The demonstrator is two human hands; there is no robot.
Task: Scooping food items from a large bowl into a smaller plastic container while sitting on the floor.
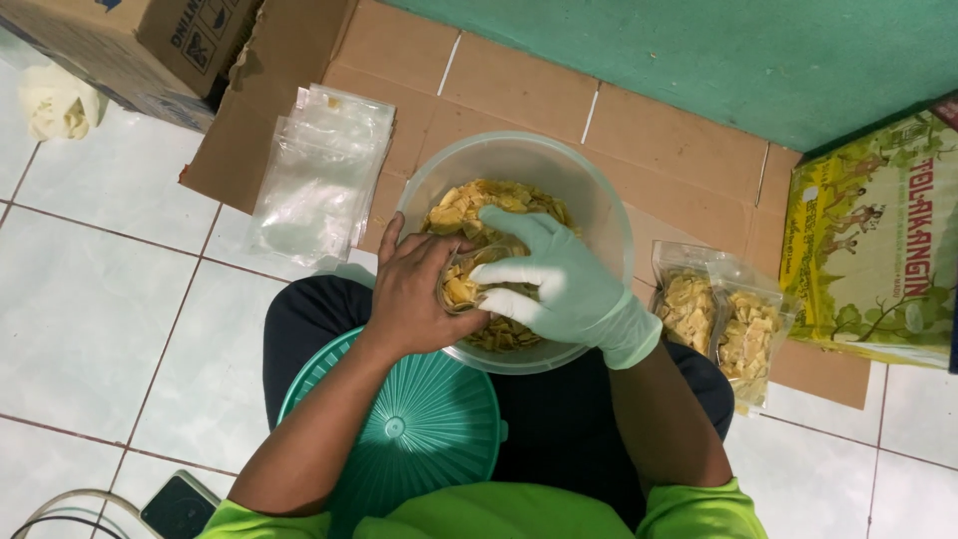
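bare left hand (414, 294) gripping small clear bag (469, 279), gloved right hand (559, 284) pinching chips (499, 205) into it, over plastic bowl (599, 200)

Small bag (469, 279) mostly hidden between hands; phone (180, 507) cut off

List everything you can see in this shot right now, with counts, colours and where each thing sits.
clear bowl: one, translucent, holds yellow chips, in front of the person's lap
small bag: one, clear, part filled with chips, held over the bowl
filled bags: two, clear with yellow chips, right of the bowl
empty bags: a stack, clear, left of the bowl
green lid: one, teal, ribbed, on the lap
flat cardboard: brown, under the bowl and bags
yellow-green box: one, far right
brown carton: one, top left
phone: one, dark, bottom left floor
left hand: bare, grip on the small bag
right hand: pale green glove, in the bowl at the bag's mouth
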